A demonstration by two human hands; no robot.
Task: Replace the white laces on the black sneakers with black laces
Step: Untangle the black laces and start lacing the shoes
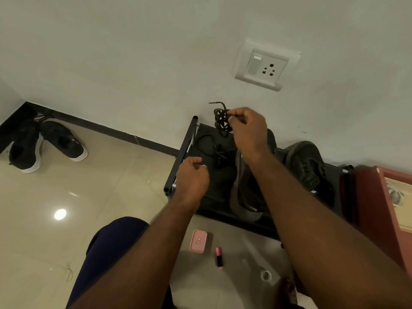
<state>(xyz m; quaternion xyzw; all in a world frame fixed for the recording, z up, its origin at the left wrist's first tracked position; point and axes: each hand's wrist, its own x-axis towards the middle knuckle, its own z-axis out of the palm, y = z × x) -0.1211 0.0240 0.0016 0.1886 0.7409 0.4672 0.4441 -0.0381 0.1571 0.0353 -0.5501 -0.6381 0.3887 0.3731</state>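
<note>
My right hand point(247, 128) pinches a tangled bundle of black lace point(221, 120) and holds it up above the black shoe rack point(185, 143). Another black lace point(214, 152) lies loose on the rack's top shelf. My left hand point(192, 175) hovers over the rack's left edge with its fingers curled, and I see nothing in it. A pair of black sneakers with white soles point(44, 144) lies on the floor at the far left, by the wall corner. Their laces are too dark and small to make out.
Dark grey shoes point(310, 168) and a grey shoe point(243, 197) sit on the rack. A pink case point(198, 241), a pink marker point(219, 258) and a tape roll point(265, 275) lie on the tiled floor near my knee. A red cabinet point(383, 208) stands right. A wall socket point(266, 65) is above.
</note>
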